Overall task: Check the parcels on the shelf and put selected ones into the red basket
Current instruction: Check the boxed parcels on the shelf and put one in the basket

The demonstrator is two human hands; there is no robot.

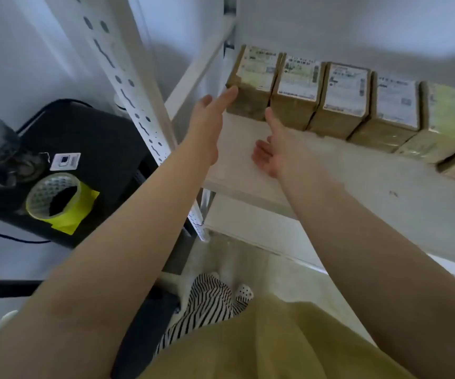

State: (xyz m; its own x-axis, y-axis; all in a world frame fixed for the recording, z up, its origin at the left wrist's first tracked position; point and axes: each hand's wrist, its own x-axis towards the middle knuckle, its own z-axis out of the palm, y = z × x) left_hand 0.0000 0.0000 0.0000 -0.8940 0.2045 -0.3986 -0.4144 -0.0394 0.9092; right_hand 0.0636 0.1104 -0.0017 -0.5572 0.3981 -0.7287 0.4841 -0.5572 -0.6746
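Six or so brown parcels stand in a row along the shelf (330, 170), upper right of the frame. The leftmost parcel (251, 80) stands between both hands: left hand (207, 119) at its left edge, right hand (272, 143) just below, fingers straight, holding nothing. No red basket shows. A tape roll (54, 195) sits lower left.

The light is soft, cool and even, neither bright nor dim, with no glare anywhere. A broad grey shadow spreads on the wall (357, 50) behind the parcels (343, 97), and the floor under the shelf board (384, 192) sits in shade. The whole picture is slightly smeared; the label print is unreadable. The right hand (271, 149) is blurred. Wide-angle bending curves the perforated upright (127, 86) and stretches both forearms at the lower edge.
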